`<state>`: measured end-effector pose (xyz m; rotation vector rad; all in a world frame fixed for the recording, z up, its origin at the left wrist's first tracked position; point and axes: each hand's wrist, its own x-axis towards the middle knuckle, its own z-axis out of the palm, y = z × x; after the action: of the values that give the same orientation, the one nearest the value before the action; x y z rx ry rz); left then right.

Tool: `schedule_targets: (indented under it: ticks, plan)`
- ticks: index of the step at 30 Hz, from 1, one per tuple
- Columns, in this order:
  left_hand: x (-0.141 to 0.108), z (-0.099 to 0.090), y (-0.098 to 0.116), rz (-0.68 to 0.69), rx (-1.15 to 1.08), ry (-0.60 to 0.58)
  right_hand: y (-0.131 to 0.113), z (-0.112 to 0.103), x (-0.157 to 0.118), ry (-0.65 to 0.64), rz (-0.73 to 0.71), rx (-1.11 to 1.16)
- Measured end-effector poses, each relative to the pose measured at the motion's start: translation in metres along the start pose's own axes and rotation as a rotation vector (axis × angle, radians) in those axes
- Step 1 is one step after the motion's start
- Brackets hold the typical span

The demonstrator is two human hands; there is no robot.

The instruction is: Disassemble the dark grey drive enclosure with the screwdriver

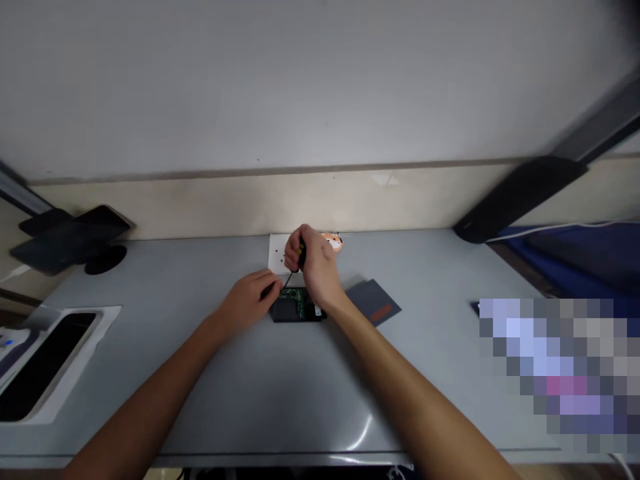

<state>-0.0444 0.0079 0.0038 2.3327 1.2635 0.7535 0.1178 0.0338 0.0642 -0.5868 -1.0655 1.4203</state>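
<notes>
A black-framed device (pixel 286 311) with a green circuit board (pixel 301 301) exposed lies flat on the grey table, in the middle of the head view. My right hand (pixel 317 267) is closed around the black and yellow handle of a screwdriver (pixel 302 253). Its thin shaft slants down and left to the board's upper left part; the tip's exact contact is hard to see. At the device's left corner, my left hand (pixel 249 298) has its fingers closed on the edge. Right of the device lies a flat dark panel (pixel 370 301) with a reddish patch, partly behind my right wrist.
Behind my hands are a white sheet (pixel 277 257) with several small dark specks and an orange-and-white item (pixel 333 241). A dark stand (pixel 105 259) is at far left, above a black slab (pixel 50 367) on white paper. A black upright object (pixel 515 200) stands right.
</notes>
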Motion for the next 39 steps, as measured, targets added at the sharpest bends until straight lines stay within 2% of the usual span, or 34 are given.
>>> schedule_targets:
  ticks: [8, 16, 24, 39]
  plan:
    - [0.000, 0.002, 0.000, -0.008, 0.003, 0.012, 0.000, -0.008, -0.016, 0.038, -0.027, -0.007]
    - [0.000, 0.001, 0.001, -0.006, -0.020, 0.017, 0.001, -0.012, -0.010, 0.057, -0.040, 0.054]
    - [0.001, 0.001, 0.002, -0.031, -0.012, -0.001, 0.001, -0.014, -0.008, 0.050, 0.006, 0.112]
    - [0.001, 0.003, 0.000, -0.029, -0.022, 0.007, 0.005, -0.016, -0.009, 0.045, -0.057, -0.059]
